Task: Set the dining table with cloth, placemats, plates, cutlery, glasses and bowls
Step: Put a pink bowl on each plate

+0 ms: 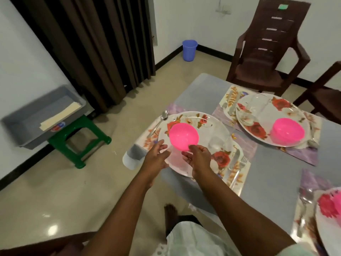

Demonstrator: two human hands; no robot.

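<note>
A pink bowl point(183, 135) hangs tilted over the near floral plate point(206, 124), its hollow facing me. My right hand point(198, 158) pinches the bowl's near rim from below. My left hand point(156, 156) hovers just left of the bowl with fingers straight, holding nothing. A clear glass point(216, 143) stands on the same plate. A spoon point(162, 117) lies left of the plate; a knife point(234, 159) and a fork point(243, 161) lie to its right on the floral placemat point(238, 174). The grey tablecloth point(273, 169) covers the table.
A second plate point(258, 130) farther back carries a pink bowl point(287, 132) and a glass point(258, 106). A third plate point(328, 224) shows at the lower right. Brown chairs point(267, 52) stand beyond the table. A grey tub point(27, 122) sits on a green stool point(77, 143); a blue bucket point(189, 50) stands in the corner.
</note>
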